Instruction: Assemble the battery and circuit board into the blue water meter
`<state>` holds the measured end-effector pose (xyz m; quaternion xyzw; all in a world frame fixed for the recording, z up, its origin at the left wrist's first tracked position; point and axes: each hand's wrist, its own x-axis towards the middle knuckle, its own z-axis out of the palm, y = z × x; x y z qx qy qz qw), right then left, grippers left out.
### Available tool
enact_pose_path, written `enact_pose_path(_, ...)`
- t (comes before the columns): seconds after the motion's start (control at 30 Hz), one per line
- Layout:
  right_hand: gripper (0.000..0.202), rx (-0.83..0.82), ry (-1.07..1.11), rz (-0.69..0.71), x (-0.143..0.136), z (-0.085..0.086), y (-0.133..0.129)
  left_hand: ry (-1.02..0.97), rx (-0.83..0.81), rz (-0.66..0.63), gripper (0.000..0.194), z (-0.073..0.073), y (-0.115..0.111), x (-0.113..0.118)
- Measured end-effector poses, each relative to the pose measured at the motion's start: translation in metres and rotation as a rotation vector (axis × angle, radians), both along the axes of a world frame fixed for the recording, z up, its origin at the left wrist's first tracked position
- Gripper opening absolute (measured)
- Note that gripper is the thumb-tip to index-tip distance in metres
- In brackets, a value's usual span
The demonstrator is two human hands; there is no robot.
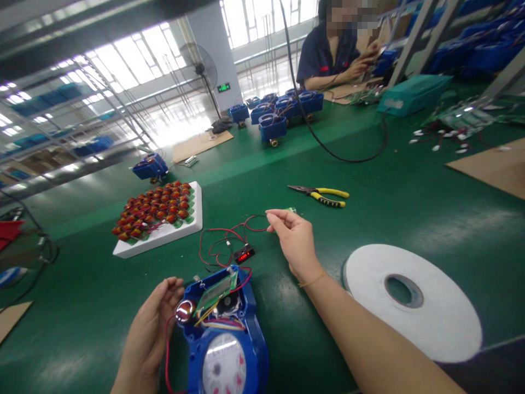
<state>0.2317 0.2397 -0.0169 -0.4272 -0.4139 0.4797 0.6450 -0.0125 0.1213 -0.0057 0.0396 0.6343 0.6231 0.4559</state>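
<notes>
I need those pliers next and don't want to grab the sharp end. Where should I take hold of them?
Grip the pliers by the yellow handles, coming from the right: they lie flat, handles pointing right, the pointed jaws left. The right hand is nearest.

i see a glossy blue plastic meter housing [229, 334] with a shiny metal button [185, 310], thin rubbery red wires [223, 241], a matt green tabletop [369, 186], smooth white tape roll [414, 301], yellow-gripped steel pliers [322, 195].

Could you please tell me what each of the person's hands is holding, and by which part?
The left hand grips the blue meter housing by its upper left edge. The right hand pinches a small green-tipped part at the red wires' end.
</notes>
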Motion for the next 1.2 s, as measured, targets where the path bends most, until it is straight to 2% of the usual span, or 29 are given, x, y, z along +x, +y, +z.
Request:
enact_pose_path(0.6, 0.027, 0.004, -0.011, -0.002, 0.000, 0.000, 0.000, -0.005, 0.004, -0.033, 0.024, 0.002, -0.001, 0.001)
enact_pose_path(0.8, 0.029, 0.008, -0.037, -0.003, 0.001, -0.002, 0.000, 0.037, 0.028, -0.091, 0.020, -0.011, -0.003, -0.009)
enact_pose_path(0.97, 0.031, 0.026, -0.106, 0.002, 0.000, -0.001, -0.001, 0.108, 0.093, -0.237, 0.012, -0.021, -0.007, -0.015)
enact_pose_path(1.13, 0.033, 0.052, -0.235, 0.046, -0.001, 0.002, -0.009, 0.147, 0.119, -0.349, 0.041, -0.022, -0.007, -0.010)
enact_pose_path(1.2, 0.034, 0.049, -0.289, 0.079, -0.001, 0.004, -0.013, 0.163, 0.124, -0.382, 0.047, -0.022, -0.005, -0.008)
